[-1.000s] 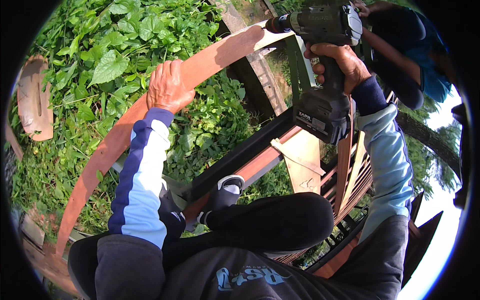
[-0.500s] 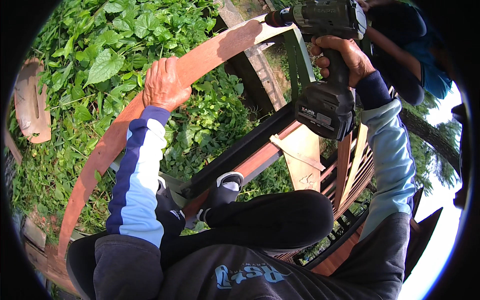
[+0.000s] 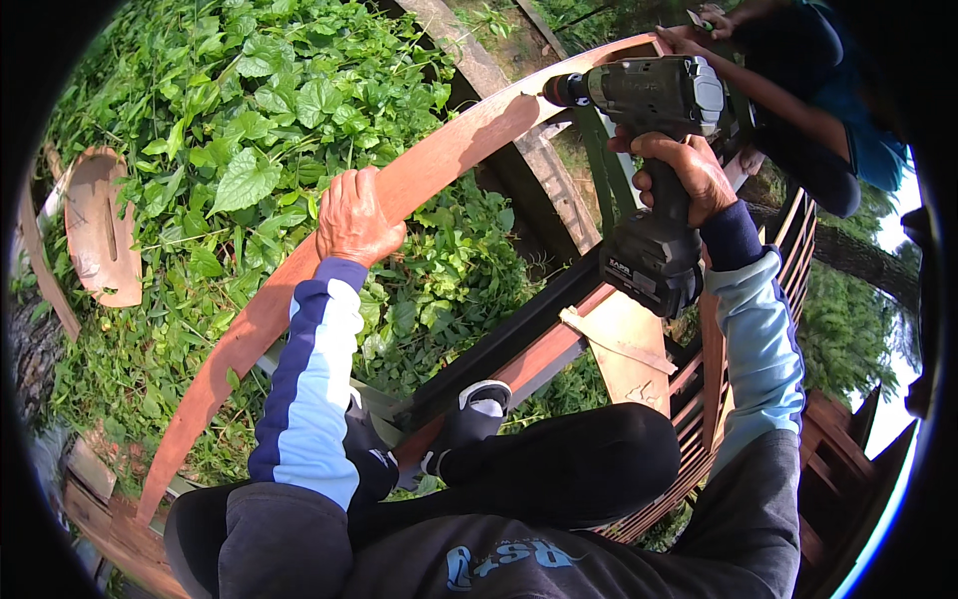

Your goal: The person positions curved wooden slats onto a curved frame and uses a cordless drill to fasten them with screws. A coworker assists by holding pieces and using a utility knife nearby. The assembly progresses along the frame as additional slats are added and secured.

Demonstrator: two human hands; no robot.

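Observation:
A long curved plank of reddish wood (image 3: 439, 160) sweeps from the lower left up to the upper right. My left hand (image 3: 357, 218) is closed over its middle, fingers wrapped across the upper edge. In my right hand (image 3: 689, 178) is a black cordless drill (image 3: 654, 95), gripped by its handle, with the battery pack (image 3: 649, 265) hanging below. The drill points left, its bit at the plank's face near the far end; whether the tip has entered the wood cannot be made out. The drill's shadow falls on the plank there.
At the upper right a co-worker's hand (image 3: 684, 42) is by the plank's far end; their other hand holds a small green-handled tool (image 3: 709, 15). Dark beams (image 3: 499, 339) and slatted wood (image 3: 798, 245) lie below. Leafy plants (image 3: 269, 150) fill the left, beside a slotted wooden piece (image 3: 103, 230).
The view has shifted, so plank, hands and drill appear lower. The co-worker's hand now shows at the plank's far end. My hands keep their holds, and the bit stays by the same place.

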